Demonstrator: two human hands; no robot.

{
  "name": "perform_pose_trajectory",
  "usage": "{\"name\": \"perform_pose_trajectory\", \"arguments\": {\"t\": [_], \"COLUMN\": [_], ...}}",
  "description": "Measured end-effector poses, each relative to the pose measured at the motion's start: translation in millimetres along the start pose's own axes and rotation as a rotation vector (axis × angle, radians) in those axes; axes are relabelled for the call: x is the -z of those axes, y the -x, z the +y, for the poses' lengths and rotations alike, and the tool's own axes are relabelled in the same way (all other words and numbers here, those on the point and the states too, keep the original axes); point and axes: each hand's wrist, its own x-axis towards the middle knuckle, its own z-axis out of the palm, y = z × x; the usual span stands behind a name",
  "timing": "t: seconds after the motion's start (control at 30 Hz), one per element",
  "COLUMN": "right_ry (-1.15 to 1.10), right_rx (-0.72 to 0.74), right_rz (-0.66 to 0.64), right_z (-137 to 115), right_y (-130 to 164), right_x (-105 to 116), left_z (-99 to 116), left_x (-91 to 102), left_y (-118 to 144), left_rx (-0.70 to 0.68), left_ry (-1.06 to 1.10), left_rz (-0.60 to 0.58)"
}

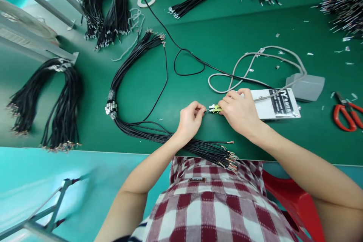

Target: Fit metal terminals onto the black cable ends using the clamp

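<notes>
Left hand: was pinched closed, fingertips on a thin wire end.
Right hand: was curled around a yellow-green, white-tipped tool, its tips near that wire end.
Black cable bundle: lay curved across the green desk, passing under the left forearm.
Red-handled pliers: lay well apart, to the right.

The green table is being lit brightly. White shine is being thrown back by the blue floor. Shapes near the edges are being stretched.
</notes>
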Motion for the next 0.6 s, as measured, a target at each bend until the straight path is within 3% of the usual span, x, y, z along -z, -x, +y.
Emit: {"name": "perform_pose_trajectory", "arguments": {"t": [0.6], "right_ry": [0.006], "right_rx": [-0.043], "right_rz": [-0.041], "right_z": [-4.3], "right_y": [-1.1], "right_x": [5.4], "left_z": [-6.7], "left_x": [-13.5], "left_y": [-10.6], "left_rx": [0.028], "left_ry": [-0.06], "left_rz": [0.002]}}
